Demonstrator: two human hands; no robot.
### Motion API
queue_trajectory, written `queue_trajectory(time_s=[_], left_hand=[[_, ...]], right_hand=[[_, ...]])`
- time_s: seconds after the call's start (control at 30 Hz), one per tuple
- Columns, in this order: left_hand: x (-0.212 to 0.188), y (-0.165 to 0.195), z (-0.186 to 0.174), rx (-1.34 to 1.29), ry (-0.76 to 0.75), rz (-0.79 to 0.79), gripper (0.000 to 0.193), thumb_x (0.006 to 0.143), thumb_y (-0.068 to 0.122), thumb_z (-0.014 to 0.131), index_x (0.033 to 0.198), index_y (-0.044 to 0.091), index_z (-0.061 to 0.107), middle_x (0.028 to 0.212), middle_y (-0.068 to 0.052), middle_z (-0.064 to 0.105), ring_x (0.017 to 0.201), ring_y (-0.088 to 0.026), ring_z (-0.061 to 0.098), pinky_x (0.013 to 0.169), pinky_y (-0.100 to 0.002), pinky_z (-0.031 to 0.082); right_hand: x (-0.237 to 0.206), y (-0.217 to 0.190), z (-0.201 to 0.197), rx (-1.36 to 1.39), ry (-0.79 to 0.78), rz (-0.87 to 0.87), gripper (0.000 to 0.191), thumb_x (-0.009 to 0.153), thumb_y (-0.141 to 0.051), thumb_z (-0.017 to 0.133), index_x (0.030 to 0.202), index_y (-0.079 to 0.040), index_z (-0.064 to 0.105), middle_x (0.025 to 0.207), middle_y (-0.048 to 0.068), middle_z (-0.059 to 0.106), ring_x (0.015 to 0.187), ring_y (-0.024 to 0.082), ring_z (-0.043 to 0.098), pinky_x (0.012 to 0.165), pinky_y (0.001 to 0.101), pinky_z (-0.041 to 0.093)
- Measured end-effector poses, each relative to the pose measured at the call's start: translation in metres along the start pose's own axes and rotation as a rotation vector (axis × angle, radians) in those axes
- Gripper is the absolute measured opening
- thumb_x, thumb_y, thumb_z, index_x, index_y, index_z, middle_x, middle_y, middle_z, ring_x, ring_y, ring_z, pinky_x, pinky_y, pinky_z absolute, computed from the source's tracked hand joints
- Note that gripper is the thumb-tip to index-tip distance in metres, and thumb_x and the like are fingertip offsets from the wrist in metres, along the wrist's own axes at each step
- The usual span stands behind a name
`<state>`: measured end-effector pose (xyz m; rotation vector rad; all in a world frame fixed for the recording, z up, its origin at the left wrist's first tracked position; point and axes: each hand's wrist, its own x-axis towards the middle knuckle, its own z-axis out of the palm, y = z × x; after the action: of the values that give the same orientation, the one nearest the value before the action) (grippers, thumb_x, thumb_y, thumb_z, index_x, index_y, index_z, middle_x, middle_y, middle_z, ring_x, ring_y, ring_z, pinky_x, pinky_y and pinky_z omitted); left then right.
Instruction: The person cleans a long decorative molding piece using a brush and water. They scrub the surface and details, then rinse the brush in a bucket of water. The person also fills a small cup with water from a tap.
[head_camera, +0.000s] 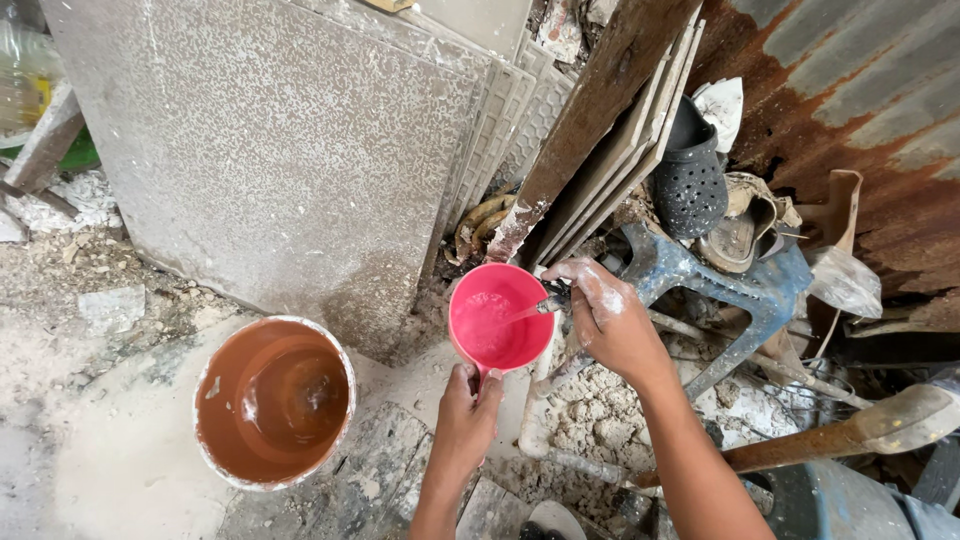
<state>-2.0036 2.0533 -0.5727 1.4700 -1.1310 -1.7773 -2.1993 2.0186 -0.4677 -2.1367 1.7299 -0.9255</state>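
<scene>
My left hand (468, 412) grips the handle of a pink plastic scoop (498, 318) and holds it level above the ground. The scoop holds a pale wet mix. My right hand (607, 315), dusted with white powder, holds a small metal tool (528, 311) whose blade dips into the scoop from its right rim. An orange bucket (272, 402) with a white-smeared rim stands on the ground to the left of the scoop, with brownish liquid in it.
Large grey tiles (270, 150) and wooden boards (600, 110) lean against the back. A blue plastic stool (720, 285) with a black clog (690, 180) and sandals stands at right before a rusty corrugated sheet (860, 90). Rubble and white dust cover the ground.
</scene>
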Motion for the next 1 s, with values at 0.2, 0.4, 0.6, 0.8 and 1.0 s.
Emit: queue_trajectory(time_s=[0.2, 0.4, 0.6, 0.8, 1.0], left_hand=[[0.0000, -0.0015, -0.0001, -0.010, 0.003, 0.001, 0.026, 0.099, 0.024, 0.057, 0.106, -0.001, 0.055, 0.072, -0.009, 0.061, 0.050, -0.012, 0.055, 0.045, -0.032, 0.046], [0.0015, -0.0034, -0.0004, 0.005, -0.009, -0.017, 0.025, 0.099, 0.023, 0.055, 0.108, 0.000, 0.055, 0.077, -0.009, 0.064, 0.052, -0.012, 0.057, 0.046, -0.032, 0.047], [0.0027, -0.0048, -0.0012, 0.014, -0.011, -0.004, 0.025, 0.100, 0.023, 0.055, 0.105, -0.001, 0.056, 0.078, -0.010, 0.064, 0.052, -0.012, 0.057, 0.047, -0.032, 0.048], [0.0037, -0.0068, -0.0009, 0.017, -0.018, -0.013, 0.025, 0.100, 0.023, 0.053, 0.105, -0.001, 0.056, 0.078, -0.009, 0.065, 0.052, -0.012, 0.057, 0.046, -0.032, 0.048], [0.0025, -0.0050, -0.0021, 0.013, -0.018, -0.028, 0.026, 0.100, 0.024, 0.054, 0.107, -0.001, 0.057, 0.077, -0.010, 0.065, 0.051, -0.012, 0.057, 0.046, -0.031, 0.048]], right_hand=[[0.0004, -0.0013, 0.0012, 0.018, 0.032, -0.052, 0.039, 0.088, 0.012, 0.055, 0.121, -0.008, 0.061, 0.103, 0.015, 0.069, 0.076, 0.029, 0.069, 0.067, 0.0398, 0.055], [0.0001, -0.0020, 0.0006, 0.002, -0.016, 0.060, 0.043, 0.089, 0.011, 0.056, 0.124, -0.013, 0.063, 0.089, 0.012, 0.066, 0.067, 0.025, 0.066, 0.064, 0.0399, 0.054], [0.0005, -0.0008, 0.0023, 0.000, 0.005, -0.005, 0.045, 0.088, 0.011, 0.056, 0.125, -0.013, 0.062, 0.090, 0.012, 0.066, 0.066, 0.024, 0.064, 0.062, 0.0395, 0.054], [-0.0012, 0.0034, 0.0040, -0.050, -0.010, 0.057, 0.045, 0.087, 0.008, 0.057, 0.125, -0.015, 0.063, 0.082, 0.011, 0.065, 0.063, 0.024, 0.063, 0.061, 0.0406, 0.053], [-0.0001, 0.0054, 0.0029, -0.056, -0.001, 0.059, 0.043, 0.087, 0.008, 0.054, 0.121, -0.016, 0.065, 0.093, 0.012, 0.070, 0.062, 0.023, 0.066, 0.059, 0.0401, 0.055]])
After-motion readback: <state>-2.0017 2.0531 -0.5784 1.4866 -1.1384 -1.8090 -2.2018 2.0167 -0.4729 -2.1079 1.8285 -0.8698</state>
